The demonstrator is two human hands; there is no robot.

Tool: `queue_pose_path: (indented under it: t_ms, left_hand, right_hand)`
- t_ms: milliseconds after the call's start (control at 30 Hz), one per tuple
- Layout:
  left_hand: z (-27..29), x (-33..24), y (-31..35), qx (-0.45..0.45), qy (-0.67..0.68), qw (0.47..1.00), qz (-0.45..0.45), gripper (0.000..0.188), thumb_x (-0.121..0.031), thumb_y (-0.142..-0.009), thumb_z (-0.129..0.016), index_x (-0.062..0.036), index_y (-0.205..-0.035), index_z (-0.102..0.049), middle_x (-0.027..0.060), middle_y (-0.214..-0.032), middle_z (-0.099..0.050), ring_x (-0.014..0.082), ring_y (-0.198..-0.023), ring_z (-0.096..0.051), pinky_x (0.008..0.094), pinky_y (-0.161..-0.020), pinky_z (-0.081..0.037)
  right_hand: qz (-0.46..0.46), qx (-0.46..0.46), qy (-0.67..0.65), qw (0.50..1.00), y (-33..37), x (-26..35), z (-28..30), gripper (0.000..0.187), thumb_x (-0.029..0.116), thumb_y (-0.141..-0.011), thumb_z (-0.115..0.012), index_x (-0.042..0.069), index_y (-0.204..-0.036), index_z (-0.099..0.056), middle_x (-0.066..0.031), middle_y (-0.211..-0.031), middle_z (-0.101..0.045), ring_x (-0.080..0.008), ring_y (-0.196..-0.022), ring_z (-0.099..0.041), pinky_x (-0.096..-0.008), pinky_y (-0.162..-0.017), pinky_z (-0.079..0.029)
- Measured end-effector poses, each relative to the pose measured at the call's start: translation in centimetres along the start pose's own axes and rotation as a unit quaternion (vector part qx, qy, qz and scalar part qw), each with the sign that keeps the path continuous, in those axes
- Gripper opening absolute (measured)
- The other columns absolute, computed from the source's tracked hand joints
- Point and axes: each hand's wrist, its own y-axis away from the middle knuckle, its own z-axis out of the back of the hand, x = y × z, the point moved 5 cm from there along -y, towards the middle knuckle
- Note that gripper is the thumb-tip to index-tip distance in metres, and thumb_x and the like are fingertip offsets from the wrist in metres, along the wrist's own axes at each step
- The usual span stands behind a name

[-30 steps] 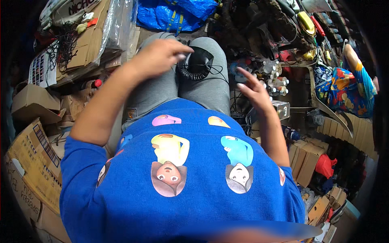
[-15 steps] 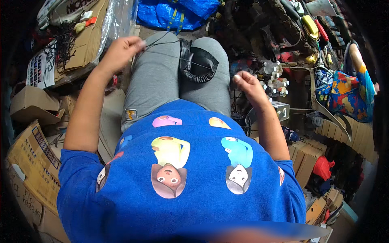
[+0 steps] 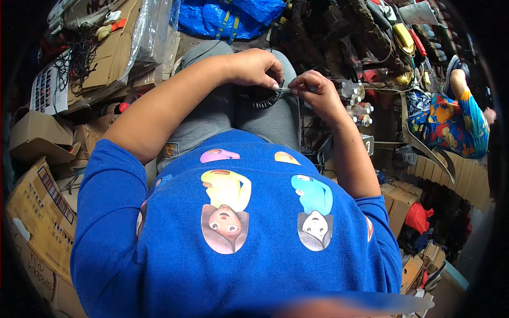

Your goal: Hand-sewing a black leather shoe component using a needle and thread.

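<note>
Over grey trousers (image 3: 207,111), a pale sliver (image 3: 284,89) runs left-right.

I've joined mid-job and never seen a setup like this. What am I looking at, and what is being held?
There is no machine here: these are a person's own bare hands. Every picture comes from the left of two fisheye cameras worn on the head, looking down, so edges bend. The blue shirt is the wearer's, and picture left is their left.

The work surface is the lap in grey trousers. On it lies a black item with a ridged edge, partly hidden by the left hand. The right hand pinches a thin pale piece that reaches the left fingertips; whether they grip it too is unclear.

Cardboard lies at left; another person is at far right.
</note>
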Motion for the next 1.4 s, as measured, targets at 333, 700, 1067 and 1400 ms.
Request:
queue_pose_path:
  t_ms: [333, 700, 1067, 1400]
  left_hand:
    - [-1.6, 1.9, -0.4, 0.082, 0.227, 0.968, 0.074, 0.023, -0.016, -0.078, -0.069, 0.0013, -0.093, -0.065, 0.0046, -0.087, -0.066, 0.0114, -0.082, -0.059, 0.0265, -0.078, -0.046]
    - [-1.9, 2.2, 0.2, 0.151, 0.27, 0.944, 0.118, 0.036, -0.012, -0.079, -0.062, 0.0027, -0.112, -0.062, 0.009, -0.103, -0.066, 0.0135, -0.095, -0.059, 0.0248, -0.088, -0.042]
    - [-1.8, 1.7, 0.1, 0.196, 0.207, 0.954, 0.094, 0.037, -0.007, -0.079, -0.058, 0.0037, -0.114, -0.06, 0.0115, -0.112, -0.063, 0.0163, -0.104, -0.057, 0.0272, -0.094, -0.04]
    - [-1.1, 1.3, -0.4, 0.129, 0.14, 0.98, 0.053, 0.03, 0.001, -0.074, -0.064, 0.0012, -0.104, -0.064, 0.0108, -0.098, -0.068, 0.0174, -0.09, -0.063, 0.0299, -0.083, -0.049]
  right_hand:
    - [0.016, 0.041, -0.016, 0.999, 0.1, -1.1, -1.7, 0.015, 0.003, -0.072, -0.07, 0.007, -0.086, -0.069, -0.0026, -0.081, -0.057, -0.0116, -0.078, -0.056, -0.0249, -0.071, -0.045]
    - [0.022, -0.075, -0.021, 0.997, 2.9, 0.5, -2.7, 0.022, 0.0, -0.072, -0.068, 0.01, -0.092, -0.07, -0.0045, -0.078, -0.059, -0.0144, -0.071, -0.057, -0.0259, -0.066, -0.046]
    - [0.092, -0.002, 0.299, 0.95, 2.3, 5.5, -2.6, 0.024, 0.002, -0.072, -0.058, 0.011, -0.091, -0.07, -0.0099, -0.08, -0.058, -0.0282, -0.079, -0.059, -0.038, -0.071, -0.044]
    - [0.091, 0.14, 0.214, 0.962, -1.3, 3.0, -2.2, 0.017, 0.002, -0.072, -0.065, 0.008, -0.087, -0.07, -0.011, -0.077, -0.058, -0.0262, -0.074, -0.06, -0.0337, -0.068, -0.049]
